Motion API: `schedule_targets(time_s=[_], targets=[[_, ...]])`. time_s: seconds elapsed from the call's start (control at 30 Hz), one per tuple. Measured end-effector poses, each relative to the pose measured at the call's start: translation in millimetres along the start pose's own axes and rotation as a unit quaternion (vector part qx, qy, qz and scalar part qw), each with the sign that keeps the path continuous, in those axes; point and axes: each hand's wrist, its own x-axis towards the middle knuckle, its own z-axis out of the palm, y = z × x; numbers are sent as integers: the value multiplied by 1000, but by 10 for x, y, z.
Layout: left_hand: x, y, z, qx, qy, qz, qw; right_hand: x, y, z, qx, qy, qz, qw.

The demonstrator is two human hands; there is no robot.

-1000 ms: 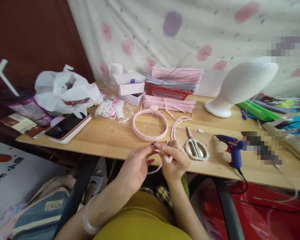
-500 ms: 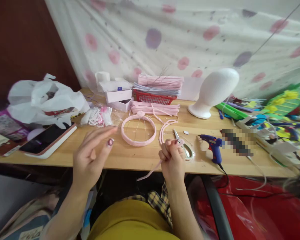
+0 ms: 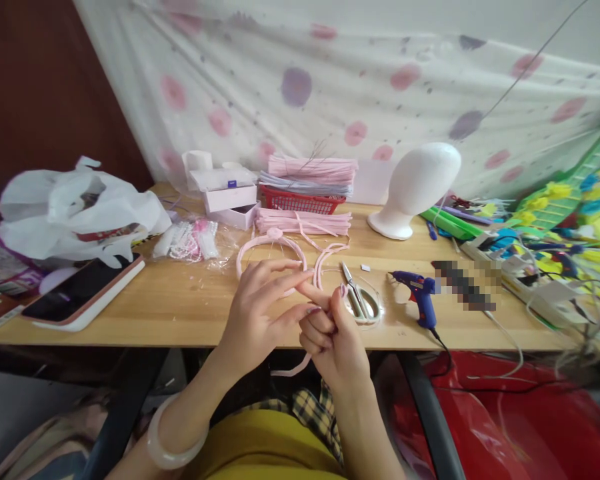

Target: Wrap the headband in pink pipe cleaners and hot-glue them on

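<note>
My right hand [image 3: 336,331] is closed in a pinch on a pink strip [image 3: 294,367] whose loose end hangs below the wooden table's [image 3: 190,313] front edge. My left hand [image 3: 261,313] has its fingers stretched out, thumb and forefinger touching the strip at my right hand's fingertips. Just behind the hands lie a pink wrapped ring [image 3: 265,243] and a curved pink band [image 3: 330,253]. Scissors [image 3: 356,298] lie to the right of my right hand.
A blue glue gun [image 3: 419,293] with a black cord lies right of the scissors. A white foam head [image 3: 415,187], a red basket [image 3: 300,198] under pink strips, white boxes [image 3: 225,193], a phone [image 3: 80,293], a plastic bag [image 3: 75,207] and colourful clutter [image 3: 555,227] surround them.
My left hand let go, swung out to the left with fingers spread, and has come back to the strip at my right hand. The view shifted up and to the right.
</note>
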Motion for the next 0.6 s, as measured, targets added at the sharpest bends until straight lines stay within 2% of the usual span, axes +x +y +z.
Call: schedule_targets(time_s=[0.07,0.13,0.2,0.27,0.3,0.37,0.5,0.6], targets=[[56,-15,26,-34,-13,-15,999,-7,-10,0,17,-34,25,999],[91,-46,5,-87,-6,-72,994,-10,-26,-18,26,-71,53,996],[104,-90,-65,-135,38,-144,980,-7,-37,-49,31,-102,70,992],[97,-116,-158,-154,101,-172,968,3,-35,-80,42,-126,71,989],[89,-110,-201,-152,121,-162,967,9,-29,-93,48,-132,68,988],[71,-44,-250,-132,118,-129,976,20,-9,-106,57,-143,67,986],[57,208,-171,-19,26,-55,998,11,31,-102,45,-141,78,986],[63,342,-29,21,-20,4,1000,-21,60,-103,-22,-93,80,992]])
